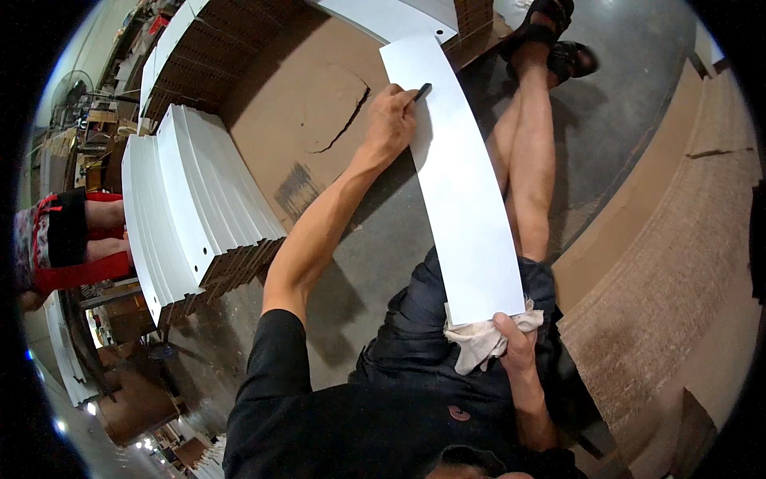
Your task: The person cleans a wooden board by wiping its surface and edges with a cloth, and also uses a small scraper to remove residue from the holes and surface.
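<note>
A long white board (467,176) stretches from my lap away toward the far stack. My left hand (391,121) is closed round a short, dark, stick-like tool (424,91), whose tip lies over the board's far part; its exact kind does not show. At the near end, my right hand (517,343) grips the board, thumb at its edge and fingers mostly hidden. A crumpled off-white cloth (477,345) is bunched under that end, against the same hand.
Stacked white panels (199,191) stand at the left, with more white panels (391,17) at the far end. Between them lies a torn brown cardboard sheet (279,96). Large brown boards (670,263) rise on the right. Another person (76,239) stands beyond the left stack.
</note>
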### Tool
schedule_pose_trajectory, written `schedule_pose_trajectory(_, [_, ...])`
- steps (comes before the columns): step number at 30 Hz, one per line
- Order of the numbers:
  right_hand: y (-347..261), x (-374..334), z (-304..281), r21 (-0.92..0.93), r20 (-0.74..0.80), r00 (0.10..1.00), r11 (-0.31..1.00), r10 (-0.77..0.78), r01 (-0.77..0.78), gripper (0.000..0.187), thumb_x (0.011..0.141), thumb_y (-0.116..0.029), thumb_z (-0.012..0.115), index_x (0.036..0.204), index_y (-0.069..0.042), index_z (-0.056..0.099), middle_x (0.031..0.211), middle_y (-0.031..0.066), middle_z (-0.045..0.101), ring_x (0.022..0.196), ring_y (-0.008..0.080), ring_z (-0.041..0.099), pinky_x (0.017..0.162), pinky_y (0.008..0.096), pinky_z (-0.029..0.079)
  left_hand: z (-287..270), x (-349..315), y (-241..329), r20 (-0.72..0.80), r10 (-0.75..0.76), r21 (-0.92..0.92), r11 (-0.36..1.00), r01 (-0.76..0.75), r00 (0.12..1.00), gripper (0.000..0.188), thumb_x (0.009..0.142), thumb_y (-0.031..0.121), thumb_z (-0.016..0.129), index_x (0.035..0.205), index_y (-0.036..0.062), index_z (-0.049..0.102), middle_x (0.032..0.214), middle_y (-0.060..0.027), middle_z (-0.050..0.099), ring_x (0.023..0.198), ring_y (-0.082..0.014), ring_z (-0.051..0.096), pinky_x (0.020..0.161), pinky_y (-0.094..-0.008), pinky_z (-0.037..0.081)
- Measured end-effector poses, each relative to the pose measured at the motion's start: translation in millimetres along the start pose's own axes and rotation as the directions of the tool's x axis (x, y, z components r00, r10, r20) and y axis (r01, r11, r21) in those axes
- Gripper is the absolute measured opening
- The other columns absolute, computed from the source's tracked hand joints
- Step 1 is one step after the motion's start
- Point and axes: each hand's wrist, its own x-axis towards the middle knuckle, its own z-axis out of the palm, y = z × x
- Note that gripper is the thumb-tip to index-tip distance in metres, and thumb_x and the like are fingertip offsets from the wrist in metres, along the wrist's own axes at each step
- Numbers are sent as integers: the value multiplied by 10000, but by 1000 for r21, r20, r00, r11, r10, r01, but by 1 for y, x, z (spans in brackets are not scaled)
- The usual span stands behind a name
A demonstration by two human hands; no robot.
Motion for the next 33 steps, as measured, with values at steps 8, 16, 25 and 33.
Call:
schedule_pose_trajectory(8, [-3, 3, 12, 78, -44, 998, 996, -45, 49, 436, 818, -137, 700, 1190, 66, 597, 1071, 108, 647, 936, 166, 614, 814, 309, 512, -22, -98, 141, 457, 402, -316, 907, -278, 794, 564, 697, -88, 616, 1244, 47, 644, 977, -139, 613, 868, -314, 610, 805, -402, 564])
schedule_pose_trajectory(16, [-3, 4, 6, 113, 44, 999, 994, -13, 8, 599, 834, -129, 689, 1365, 43, 468, 1216, 140, 594, 1083, 221, 610, 917, 347, 521, -12, -58, 78, 201, 39, -75, 997, -24, 979, 283, 858, -62, 582, 1116, -24, 691, 893, -146, 634, 741, -229, 621, 617, -340, 534])
schedule_pose_trajectory(25, [5, 4, -1, 129, 31, 999, 991, -32, 27, 506, 800, -90, 707, 1269, 28, 560, 1127, 94, 632, 986, 173, 621, 854, 319, 527, 6, -18, 81, 237, -65, 18, 998, 63, 969, 364, 852, -64, 504, 1165, -9, 682, 893, -180, 609, 827, -286, 610, 722, -398, 525])
schedule_pose_trajectory(33, [15, 8, -5, 201, 20, 999, 979, -48, 43, 480, 790, -58, 694, 1249, 12, 573, 1105, 85, 643, 969, 176, 632, 847, 324, 533, -11, -132, 188, 490, 455, -340, 885, -318, 743, 447, 731, -33, 629, 1176, -9, 639, 1031, -136, 595, 961, -273, 594, 809, -398, 563])
